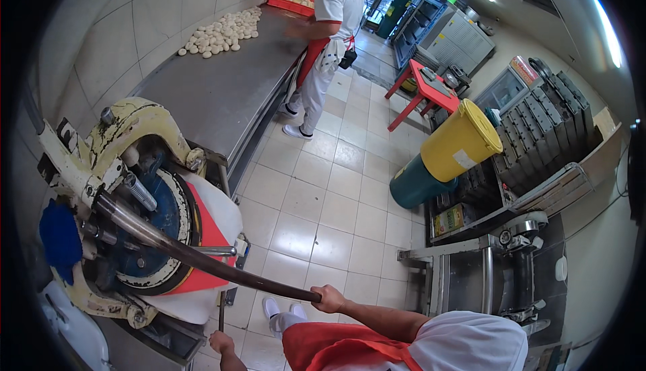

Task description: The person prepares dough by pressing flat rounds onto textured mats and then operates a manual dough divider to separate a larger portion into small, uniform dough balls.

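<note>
A long steel worktable runs away from the far side of the cream-framed lever press, which serves as the landmark here and stands to the person's left. Beyond the press, a co-worker in a red apron is at the table's edge; across the floor to its right, a yellow bin leans over a green bin. The long curved lever reaches from the press's head toward the person. Under the round blue head lie a white board and a red sheet — whether the head bears on them cannot be told. Past the press, small dough balls are heaped by the wall.

The right hand is wrapped around the lever's end; the left hand is curled around a thin rod below it, near the press's base.

The step in hand seems to be working the press by hand — the next move would call for firm, even force on the lever and a steady left grip.
</note>
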The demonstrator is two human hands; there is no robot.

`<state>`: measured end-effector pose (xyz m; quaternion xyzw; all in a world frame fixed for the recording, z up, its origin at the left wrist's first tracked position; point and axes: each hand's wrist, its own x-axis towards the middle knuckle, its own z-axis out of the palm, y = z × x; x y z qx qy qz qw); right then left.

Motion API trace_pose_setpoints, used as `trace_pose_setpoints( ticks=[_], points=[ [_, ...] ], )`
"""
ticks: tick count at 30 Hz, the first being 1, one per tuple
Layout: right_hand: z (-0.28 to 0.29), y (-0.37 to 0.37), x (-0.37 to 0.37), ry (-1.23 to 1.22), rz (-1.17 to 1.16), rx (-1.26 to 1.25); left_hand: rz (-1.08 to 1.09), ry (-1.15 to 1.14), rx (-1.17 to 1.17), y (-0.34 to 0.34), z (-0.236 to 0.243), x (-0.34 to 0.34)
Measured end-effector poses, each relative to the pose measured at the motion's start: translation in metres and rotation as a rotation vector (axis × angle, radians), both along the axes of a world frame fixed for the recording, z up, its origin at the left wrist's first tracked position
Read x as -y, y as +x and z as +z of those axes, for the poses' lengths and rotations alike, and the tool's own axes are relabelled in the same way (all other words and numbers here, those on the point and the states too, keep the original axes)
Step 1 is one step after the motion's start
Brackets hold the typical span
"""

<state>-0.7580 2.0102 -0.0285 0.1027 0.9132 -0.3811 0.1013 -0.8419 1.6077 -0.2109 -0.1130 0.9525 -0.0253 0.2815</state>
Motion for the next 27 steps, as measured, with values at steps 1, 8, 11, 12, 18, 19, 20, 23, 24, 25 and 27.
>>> trace_pose_setpoints(
  ticks=[1,8,11,12,18,19,20,23,24,25,27],
  points=[
    [0.000,0.001,-0.001,0.004,-0.002,-0.001,-0.006,0.002,-0.002,0.001,0.004,-0.003],
    [0.001,-0.002,0.003,0.009,0.002,-0.011,-0.018,-0.009,-0.010,0.002,-0.016,0.009],
    [0.002,-0.001,0.002,0.008,-0.006,-0.028,-0.024,0.011,0.006,0.002,-0.020,0.010],
    [0.002,-0.002,0.003,0.006,-0.008,-0.036,-0.007,0.023,0.007,0.002,-0.021,0.010],
    [-0.001,-0.001,0.003,0.007,-0.018,-0.029,-0.002,0.034,-0.011,0.002,-0.020,0.010],
    [-0.001,0.000,0.003,0.009,-0.019,-0.035,-0.020,0.025,-0.021,0.003,-0.018,0.010],
    [-0.001,0.001,0.002,0.011,-0.021,-0.042,-0.039,0.016,-0.031,0.004,-0.017,0.009],
    [-0.001,-0.001,0.004,0.006,-0.028,-0.032,-0.020,0.000,-0.041,0.003,-0.014,0.009],
    [0.000,-0.001,0.004,0.005,-0.034,-0.021,-0.023,0.002,-0.042,0.003,-0.013,0.008],
    [0.002,0.000,0.004,0.010,-0.034,-0.009,-0.026,0.005,-0.043,0.004,-0.011,0.007],
    [0.006,-0.001,0.005,0.019,-0.033,0.013,-0.029,0.006,-0.044,0.004,-0.010,0.007]
  ],
)
